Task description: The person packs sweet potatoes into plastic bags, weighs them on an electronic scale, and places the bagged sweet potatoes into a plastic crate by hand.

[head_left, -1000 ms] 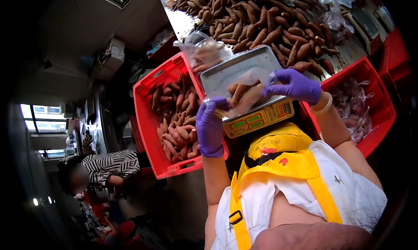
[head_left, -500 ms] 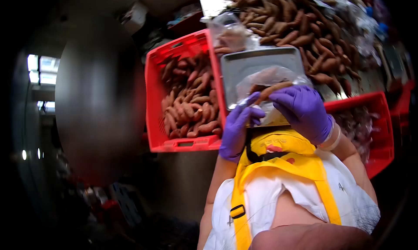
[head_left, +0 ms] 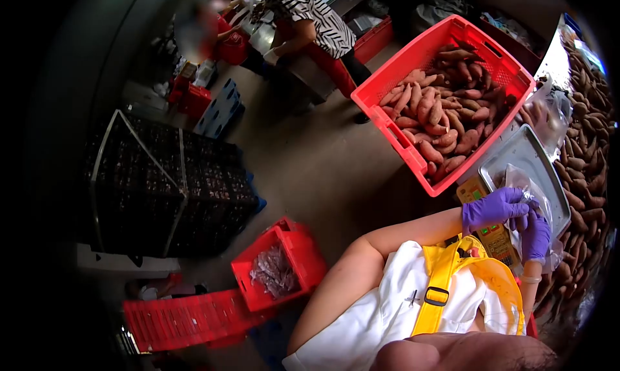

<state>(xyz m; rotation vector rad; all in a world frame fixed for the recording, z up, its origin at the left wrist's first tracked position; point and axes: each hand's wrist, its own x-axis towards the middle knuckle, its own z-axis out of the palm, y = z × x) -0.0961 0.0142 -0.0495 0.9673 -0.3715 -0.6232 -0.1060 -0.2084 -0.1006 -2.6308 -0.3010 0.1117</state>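
My left hand [head_left: 494, 209], in a purple glove, is closed on the gathered top of a clear plastic bag [head_left: 526, 184]. Right beside it my right hand [head_left: 535, 235], also gloved in purple, has its fingers pressed to the same bag. The two hands meet over the metal tray of a scale [head_left: 559, 190], whose yellow front panel [head_left: 496, 242] shows below my left wrist. What lies in the bag is mostly hidden by the hands.
A red crate [head_left: 381, 80] of sweet potatoes stands beyond my left arm. Loose sweet potatoes [head_left: 584, 151] lie heaped at right. Another red crate [head_left: 242, 267] holds bagged items. Strapped dark crates [head_left: 161, 184] stand at left; a person in a patterned shirt [head_left: 316, 22] is farther back.
The view has swung left, so the scale and hands now appear at the right. My hands have come together at the bag's top.
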